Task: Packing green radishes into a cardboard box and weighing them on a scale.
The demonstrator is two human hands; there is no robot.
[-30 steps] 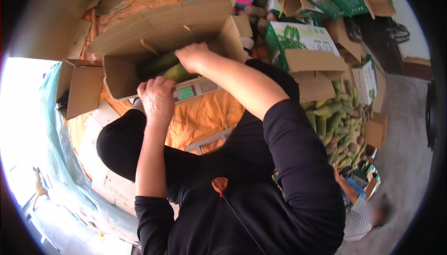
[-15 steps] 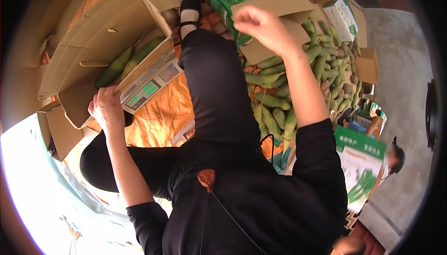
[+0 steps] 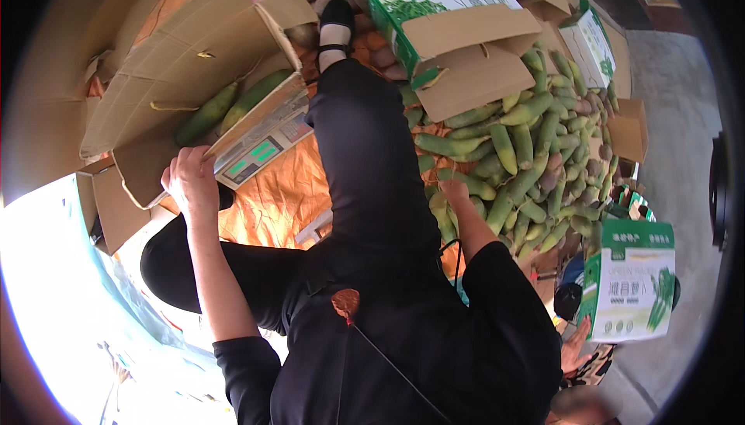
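The left hand grips the open carton at left, while the right hand, its grip I cannot tell, meets piled green radishes at right, which may roll if pulled carelessly.

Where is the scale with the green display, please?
The scale shows left of centre in the head view, along the near wall of the open box, right of the left hand.

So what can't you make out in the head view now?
All in the head view:
Right hand: fingertips, and whether they grip anything, hidden by the hand itself against the radish pile.
Open box: floor nearest the person, hidden by its front wall.
Scale: top, covered by that box.
Co-worker's head: blurred, cut off by the lower edge.
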